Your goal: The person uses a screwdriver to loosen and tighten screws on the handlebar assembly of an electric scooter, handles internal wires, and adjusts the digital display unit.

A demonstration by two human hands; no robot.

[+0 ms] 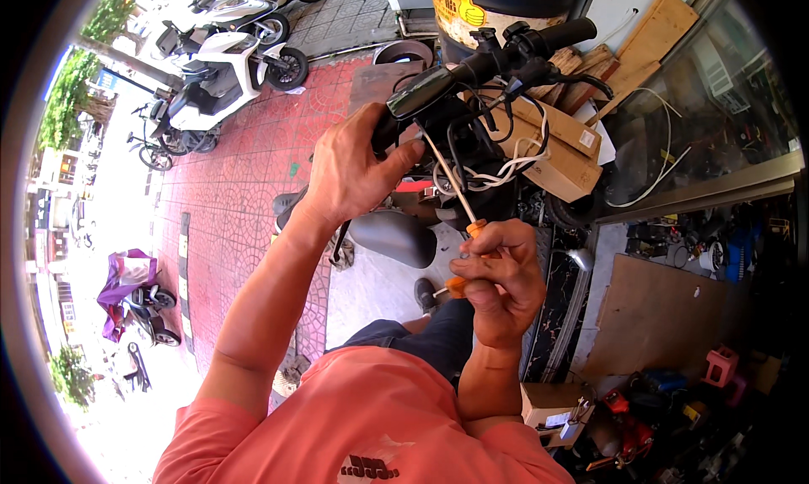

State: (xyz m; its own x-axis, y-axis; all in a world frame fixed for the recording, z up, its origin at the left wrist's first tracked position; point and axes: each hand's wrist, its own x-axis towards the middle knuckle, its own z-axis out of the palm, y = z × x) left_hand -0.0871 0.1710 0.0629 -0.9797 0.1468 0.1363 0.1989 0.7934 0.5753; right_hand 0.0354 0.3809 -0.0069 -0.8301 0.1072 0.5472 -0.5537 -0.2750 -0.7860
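Note:
My right hand (506, 273) is closed around a screwdriver (455, 185) with an orange handle and a long metal shaft. Its tip reaches the underside of the handlebar (480, 67), just below a dark glossy display (420, 94). A second orange piece (456, 287) with a short metal rod sticks out of the same hand; what it is I cannot tell. My left hand (354, 168) wraps the near-left part of the handlebar, its thumb stretched toward the screwdriver tip. The fingertips are hidden behind the bar. Black cables and a brake lever (590, 81) hang around the bar.
Below the bar is a dark seat (394, 238). Cardboard boxes (560, 151), white cable (506, 176) and wooden boards (649, 42) stand at the right by a glass pane. Parked scooters (215, 84) line the red paving (244, 231) at left. Assorted parts crowd the dark shop at lower right.

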